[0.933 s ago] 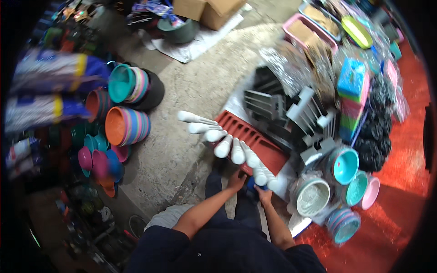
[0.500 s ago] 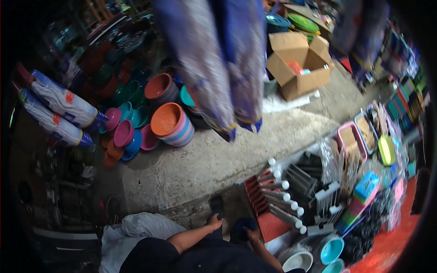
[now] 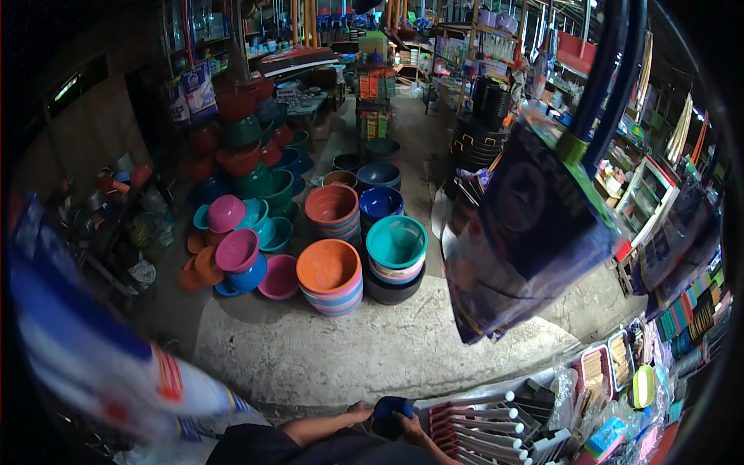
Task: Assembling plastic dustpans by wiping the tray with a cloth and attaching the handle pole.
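Note:
My left hand (image 3: 358, 414) is low in the view, its fingers curled in; whatever they may hold is too small to make out. Just right of it, my right hand (image 3: 408, 423) grips a soft-looking dark blue thing (image 3: 391, 408), with the thumb across its near side. This thing lies between my two hands, and its exact kind does not show. Beside my right forearm stand several white-tipped grey handles on a dark red rack (image 3: 443, 428).
Stacked basins, including an orange one (image 3: 329, 265) and a teal one (image 3: 397, 242), stand ahead on the concrete floor (image 3: 310, 353). Blue plastic-wrapped goods (image 3: 527, 232) hang close at right, another bundle (image 3: 116, 364) at left. Plastic trays (image 3: 593, 372) lie at lower right.
The view has tilted up, bringing shelves and the far aisle into sight. My hands now appear lower, and the dark blue thing is closer to my left hand. The cardboard box is out of sight.

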